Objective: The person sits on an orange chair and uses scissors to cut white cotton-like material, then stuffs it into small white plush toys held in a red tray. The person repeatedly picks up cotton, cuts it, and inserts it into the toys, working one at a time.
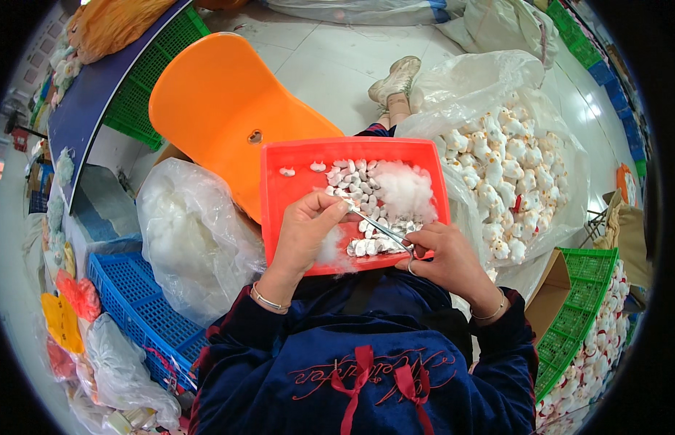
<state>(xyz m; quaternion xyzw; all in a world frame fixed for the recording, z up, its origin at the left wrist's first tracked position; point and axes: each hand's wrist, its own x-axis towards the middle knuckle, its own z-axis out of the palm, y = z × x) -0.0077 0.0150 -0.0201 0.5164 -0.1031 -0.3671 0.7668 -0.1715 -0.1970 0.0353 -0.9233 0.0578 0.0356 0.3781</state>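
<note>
A red tray (274,190) rests on my lap. Over its left side, my left hand (308,230) pinches a small white fabric piece (349,205) between thumb and fingertips; the fingers cover most of it. My right hand (447,262) has its fingers in the ring handles of silver forceps (381,229), whose tips meet the piece at my left fingertips. Whether the jaws grip it I cannot make out. Several small white stuffed pieces (355,176) lie in the tray beside a tuft of white stuffing (410,190). Another wisp (328,248) sits below my left fingers.
An orange chair (207,109) stands beyond the tray at left. Left of my lap are a clear bag of stuffing (179,235) and a blue crate (145,304). On the right, a large clear bag (497,177) holds many small white plush figures, near a green crate (580,319).
</note>
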